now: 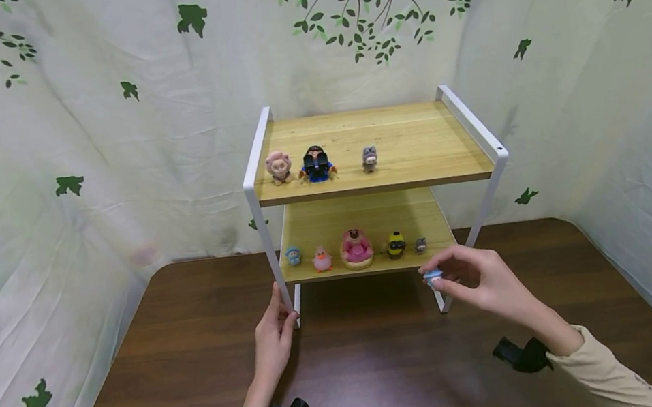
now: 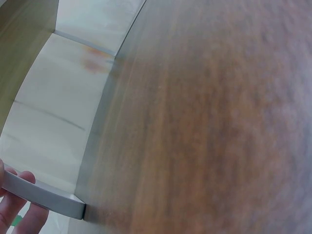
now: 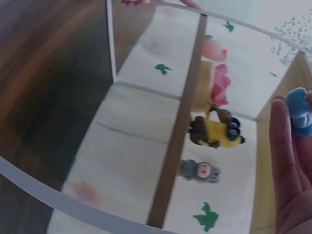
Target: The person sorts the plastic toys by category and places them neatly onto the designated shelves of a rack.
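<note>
A two-tier shelf with wooden boards (image 1: 403, 131) and a white frame stands on the table. My left hand (image 1: 272, 338) holds its front left leg (image 1: 270, 245); the left wrist view has fingers (image 2: 36, 217) around the white bar. Between thumb and fingertips, my right hand (image 1: 491, 281) pinches a small blue and white figurine (image 1: 433, 276) by the lower board's right front corner. In the right wrist view the blue figurine (image 3: 298, 109) is partly cut off by the frame edge. Nearest to it on the lower board are a small grey figurine (image 1: 421, 244) and a yellow figurine with goggles (image 1: 395, 245).
Farther left on the lower board stand a pink bear figurine (image 1: 357, 251), a pink duck-like one (image 1: 322, 259) and a blue one (image 1: 293, 256). The upper board bears a pink-maned figurine (image 1: 278, 167), a dark-and-blue one (image 1: 317, 165) and a grey one (image 1: 369, 158). A leaf-print curtain (image 1: 170, 148) hangs behind.
</note>
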